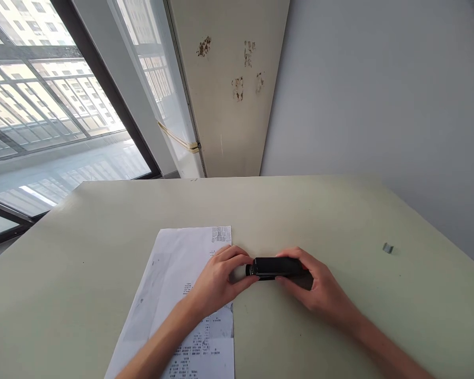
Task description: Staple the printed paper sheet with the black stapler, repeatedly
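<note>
A black stapler (278,266) lies on the table just right of the paper sheets, its long side running left to right. Thumb and fingers of my right hand (319,281) are wrapped around its right end. At the other end, my left hand (223,273) pinches the stapler's tip between thumb and fingertips, with my wrist over the paper. The printed paper (189,247) lies flat under my left forearm, its text partly covered.
A small grey strip of staples (387,248) rests on the table (300,205) at the right. Behind the table stand a wall (359,95) and a stained cream panel (229,121). Windows (43,95) are at the left.
</note>
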The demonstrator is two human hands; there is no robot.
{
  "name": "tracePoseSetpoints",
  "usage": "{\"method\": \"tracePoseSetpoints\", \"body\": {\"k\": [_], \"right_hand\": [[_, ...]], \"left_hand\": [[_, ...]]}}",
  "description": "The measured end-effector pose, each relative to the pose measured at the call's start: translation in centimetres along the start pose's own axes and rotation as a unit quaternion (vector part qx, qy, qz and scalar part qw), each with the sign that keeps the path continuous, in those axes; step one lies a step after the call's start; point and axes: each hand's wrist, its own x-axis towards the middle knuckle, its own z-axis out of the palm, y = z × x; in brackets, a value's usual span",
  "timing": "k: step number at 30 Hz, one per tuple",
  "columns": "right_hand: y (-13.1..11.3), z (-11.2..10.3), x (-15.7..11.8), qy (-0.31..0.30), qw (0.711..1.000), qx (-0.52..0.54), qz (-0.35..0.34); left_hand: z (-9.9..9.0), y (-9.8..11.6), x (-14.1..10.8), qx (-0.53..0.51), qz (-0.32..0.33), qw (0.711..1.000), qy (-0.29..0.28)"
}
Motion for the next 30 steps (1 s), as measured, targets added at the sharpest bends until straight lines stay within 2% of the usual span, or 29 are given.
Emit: {"method": "tracePoseSetpoints", "body": {"k": [5,9,16,20,22,26,30], "right_hand": [[-0.4,0.2,0.0,-0.001,1.0,-0.002,-0.004],[0.2,-0.4,0.2,-0.016,1.0,-0.007,-0.005],[2.2,-2.6,1.1,0.012,0.999,-0.047,-0.003],[2.1,-2.7,1.0,0.018,0.999,-0.05,-0.001],[1.8,-2.5,0.9,0.022,0.998,-0.05,0.0],[1.4,-2.4,0.8,0.024,0.999,-0.043,0.005],[1.5,-2.3,0.8,0.026,0.999,-0.045,0.004]], "left_hand": [[0.2,-0.1,-0.2,0.035,0.029,0.999,0.014],[0.0,-0.1,-0.3,0.042,0.032,0.998,0.022],[-1.8,-0.9,-0.6,0.085,0.028,0.996,0.024],[-3.0,-1.1,-0.7,0.089,0.028,0.996,0.013],[-3.8,-1.1,-0.9,0.08,0.007,0.997,0.006],[-5.9,-1.0,-1.7,0.076,-0.052,0.995,-0.045],[-7.7,-0.4,-2.5,0.089,-0.064,0.987,-0.117]]}}
